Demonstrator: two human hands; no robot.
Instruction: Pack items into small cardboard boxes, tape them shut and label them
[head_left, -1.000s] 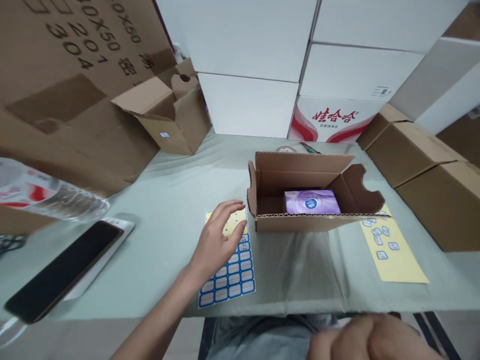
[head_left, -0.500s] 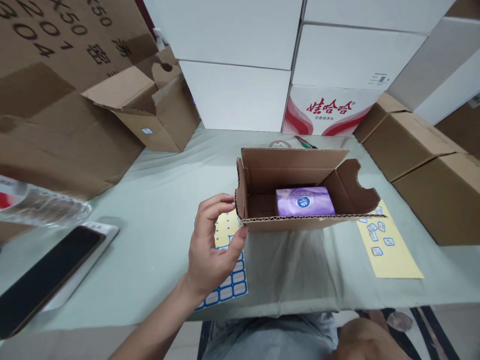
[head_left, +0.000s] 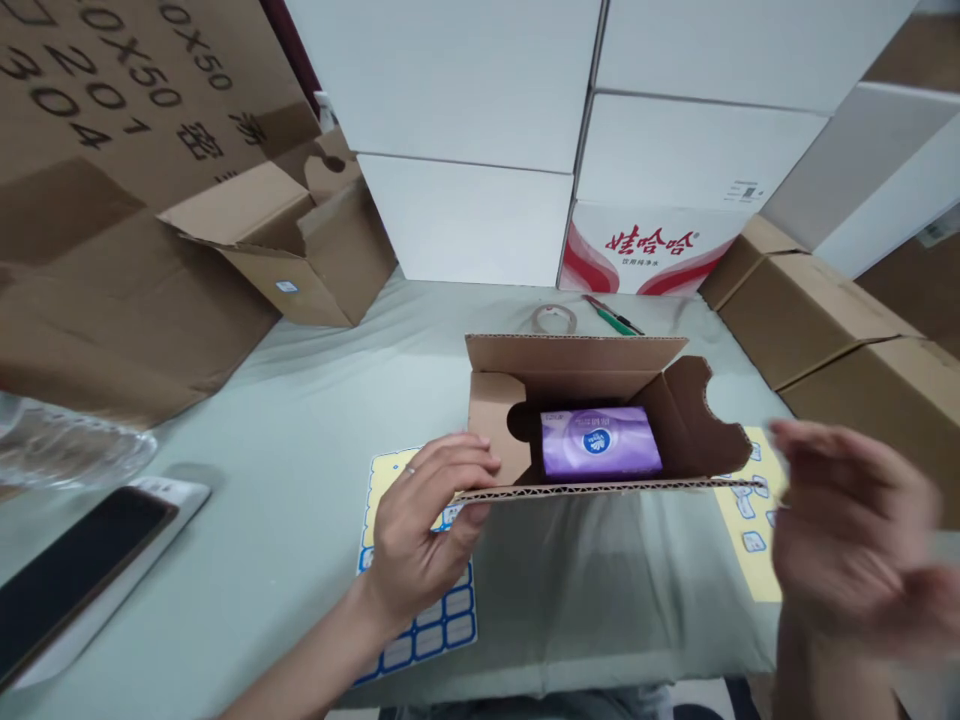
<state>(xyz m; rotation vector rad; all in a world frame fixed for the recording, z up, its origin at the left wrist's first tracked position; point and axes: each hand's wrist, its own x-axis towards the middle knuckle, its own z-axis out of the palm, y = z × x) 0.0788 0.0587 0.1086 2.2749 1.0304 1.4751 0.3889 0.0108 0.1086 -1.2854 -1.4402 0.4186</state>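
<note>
An open cardboard box (head_left: 577, 356) stands in front of me, its top flaps spread. Inside lies a purple pack of tissues (head_left: 600, 445) with a blue logo. My left hand (head_left: 431, 510) grips the box's left end, fingers over the end flap and thumb at the front edge. That flap, with a rounded notch, leans inward. My right hand (head_left: 851, 540) is in the air just past the box's right end, apart from it and blurred by motion. Under my left hand is a blue-bordered label sheet (head_left: 446, 635). Behind my right hand lies a yellow sheet with stickers (head_left: 761, 575), partly covered.
A tape roll (head_left: 555, 320) and a green-handled tool (head_left: 616, 318) lie behind the box. White cartons (head_left: 465, 215) are stacked at the back. Another open box (head_left: 300, 260) stands left, brown boxes (head_left: 847, 320) right. A phone (head_left: 82, 570) and a plastic bottle (head_left: 71, 440) are at left.
My right hand has come into view from the lower right. The box's left end flap has tipped inward under my left hand's fingers. The view has shifted slightly upward.
</note>
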